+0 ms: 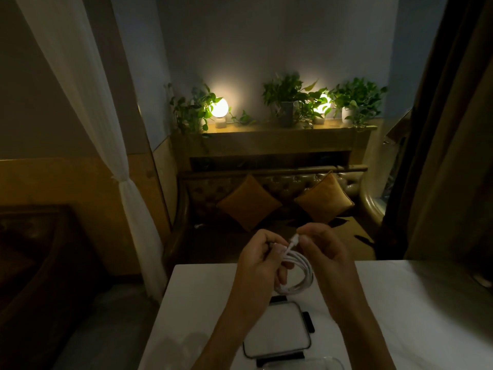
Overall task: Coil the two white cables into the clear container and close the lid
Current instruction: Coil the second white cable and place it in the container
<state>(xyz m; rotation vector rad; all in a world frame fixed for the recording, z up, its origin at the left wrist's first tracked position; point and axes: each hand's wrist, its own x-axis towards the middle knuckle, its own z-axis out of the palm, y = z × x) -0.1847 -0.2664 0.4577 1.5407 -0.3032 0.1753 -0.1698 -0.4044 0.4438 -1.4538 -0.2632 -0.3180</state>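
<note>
A white cable (300,273) hangs in a coil of several loops above the white table (416,311). My left hand (260,263) grips the top of the coil. My right hand (324,252) pinches the cable's connector end just above the coil, close to the left hand. Under my wrists lies the flat clear lid (277,332) with dark rim and black clip tabs. A curved clear edge at the bottom of the view looks like the container (328,363), mostly cut off. A second cable is not visible.
The room is dim. Beyond the table's far edge stands a tufted brown sofa (274,198) with two orange cushions. A shelf with plants and two round lamps (219,108) sits above it. A white curtain (125,198) hangs at the left.
</note>
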